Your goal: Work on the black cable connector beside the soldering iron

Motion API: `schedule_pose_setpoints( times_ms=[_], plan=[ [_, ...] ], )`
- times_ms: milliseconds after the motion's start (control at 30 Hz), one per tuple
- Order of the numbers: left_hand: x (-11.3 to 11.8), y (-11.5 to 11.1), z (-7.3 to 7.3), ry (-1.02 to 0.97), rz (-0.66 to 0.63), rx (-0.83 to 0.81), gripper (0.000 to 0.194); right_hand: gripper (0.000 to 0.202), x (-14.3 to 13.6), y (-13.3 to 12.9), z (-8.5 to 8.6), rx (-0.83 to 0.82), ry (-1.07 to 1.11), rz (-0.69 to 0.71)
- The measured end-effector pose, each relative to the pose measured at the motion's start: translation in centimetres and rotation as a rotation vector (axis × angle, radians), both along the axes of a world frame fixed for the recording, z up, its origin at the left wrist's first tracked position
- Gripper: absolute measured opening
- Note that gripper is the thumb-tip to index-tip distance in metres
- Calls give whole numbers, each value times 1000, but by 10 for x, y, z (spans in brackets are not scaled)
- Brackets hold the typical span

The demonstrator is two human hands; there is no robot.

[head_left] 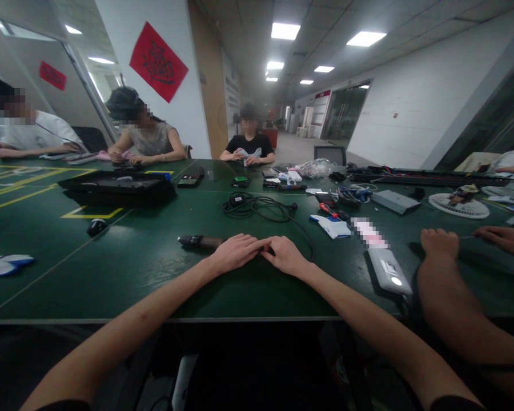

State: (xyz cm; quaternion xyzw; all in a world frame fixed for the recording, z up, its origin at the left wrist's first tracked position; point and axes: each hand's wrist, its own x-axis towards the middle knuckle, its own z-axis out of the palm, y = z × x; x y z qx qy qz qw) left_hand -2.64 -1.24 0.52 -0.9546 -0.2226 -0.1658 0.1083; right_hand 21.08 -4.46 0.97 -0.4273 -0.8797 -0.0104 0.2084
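Note:
My left hand (239, 251) lies over the green tabletop near its front edge, fingers stretched to the right. Beside it, a dark power drill (201, 242) rests on its side with its chuck pointing left. The back part of the drill disappears behind my left hand, so I cannot tell how firmly they touch. My right hand (285, 255) meets the left one at the fingertips, with its fingers bent and closed. A small dark patch shows between the two hands; what it belongs to is hidden.
A coiled black cable (257, 204) lies beyond my hands. To the right are a white-and-blue glove (332, 226), a red screwdriver (328, 210) and a grey-white device (389, 274). A co-worker's arm (445, 285) reaches in at right. A black tray (117, 185) stands at left.

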Motion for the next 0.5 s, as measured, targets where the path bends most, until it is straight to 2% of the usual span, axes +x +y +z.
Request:
schedule_pose_setpoints(
  times_ms=[500],
  plan=[
    [-1, 0, -1, -4, -22, -3, 59, 13, -1, -1, 1, 0, -14, -9]
  ],
)
